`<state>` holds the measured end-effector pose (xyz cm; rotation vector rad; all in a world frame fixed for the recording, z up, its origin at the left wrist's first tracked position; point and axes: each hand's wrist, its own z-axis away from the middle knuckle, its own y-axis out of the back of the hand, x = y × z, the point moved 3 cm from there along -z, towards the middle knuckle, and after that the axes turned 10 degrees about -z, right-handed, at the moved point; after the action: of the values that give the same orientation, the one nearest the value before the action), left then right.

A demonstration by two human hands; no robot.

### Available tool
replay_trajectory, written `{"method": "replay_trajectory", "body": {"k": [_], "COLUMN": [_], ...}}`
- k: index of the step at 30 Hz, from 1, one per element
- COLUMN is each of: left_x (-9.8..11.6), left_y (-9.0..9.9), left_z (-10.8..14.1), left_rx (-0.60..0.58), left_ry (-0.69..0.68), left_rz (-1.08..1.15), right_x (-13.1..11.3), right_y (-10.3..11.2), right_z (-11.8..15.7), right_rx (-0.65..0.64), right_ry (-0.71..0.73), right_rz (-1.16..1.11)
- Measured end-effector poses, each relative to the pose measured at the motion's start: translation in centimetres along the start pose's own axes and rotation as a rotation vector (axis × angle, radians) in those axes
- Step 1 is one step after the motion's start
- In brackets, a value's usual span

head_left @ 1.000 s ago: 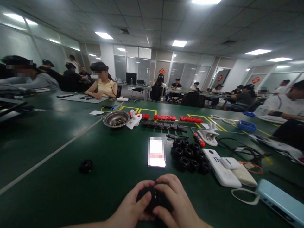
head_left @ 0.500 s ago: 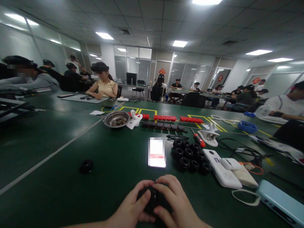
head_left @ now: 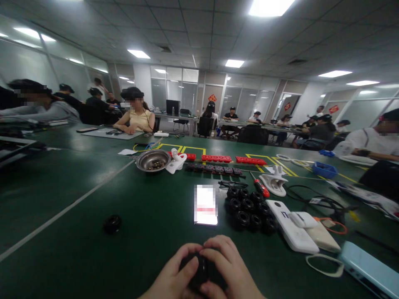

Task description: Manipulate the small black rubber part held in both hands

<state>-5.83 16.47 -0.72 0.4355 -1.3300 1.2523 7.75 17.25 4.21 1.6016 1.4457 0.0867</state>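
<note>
A round black part (head_left: 202, 270) is held between my two hands at the bottom centre. My left hand (head_left: 176, 274) is wrapped round its left side, thumb on top. On its right side, my right hand (head_left: 232, 265) curls its fingers round it, and the fingertips of both hands meet. Much of the part is hidden by the fingers. Just beyond the hands lies a phone (head_left: 205, 207) with a bright screen. Several black ring-shaped parts (head_left: 247, 204) form a cluster to the right of the phone. One more black ring (head_left: 112, 224) rests alone on the left.
Farther back are a metal bowl (head_left: 153, 161), red strips (head_left: 216, 158), a row of black pieces (head_left: 215, 169) and a screwdriver (head_left: 261, 187). To the right lie a white device (head_left: 291, 228), cables and a light-blue box (head_left: 370, 265). People sit around the tables.
The view has tilted up slightly, so the table and hands appear a little lower. Both hands stay closed round the black part.
</note>
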Motion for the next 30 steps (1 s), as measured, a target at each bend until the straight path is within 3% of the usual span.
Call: {"method": "replay_trajectory", "body": {"k": [5, 12, 18, 26, 30], "left_x": [0.20, -0.17, -0.14, -0.56, -0.37], "left_y": [-0.03, 0.13, 0.21, 0.18, 0.34], "left_z": [0.21, -0.14, -0.01, -0.05, -0.07], "left_rx": [0.044, 0.019, 0.091, 0.040, 0.052], "left_ry": [-0.017, -0.003, -0.022, -0.002, -0.018], "left_rz": [-0.036, 0.013, -0.011, 0.012, -0.008], "right_x": [0.17, 0.07, 0.12, -0.10, 0.08], "right_y": [0.24, -0.10, 0.20, 0.08, 0.38], "right_z": [-0.03, -0.01, 0.16, 0.03, 0.05], "right_rx": [-0.016, 0.016, 0.007, 0.018, 0.009], "right_ry": [-0.132, 0.033, -0.138, 0.007, -0.110], "right_rz": [0.016, -0.017, 0.061, 0.010, 0.052]}}
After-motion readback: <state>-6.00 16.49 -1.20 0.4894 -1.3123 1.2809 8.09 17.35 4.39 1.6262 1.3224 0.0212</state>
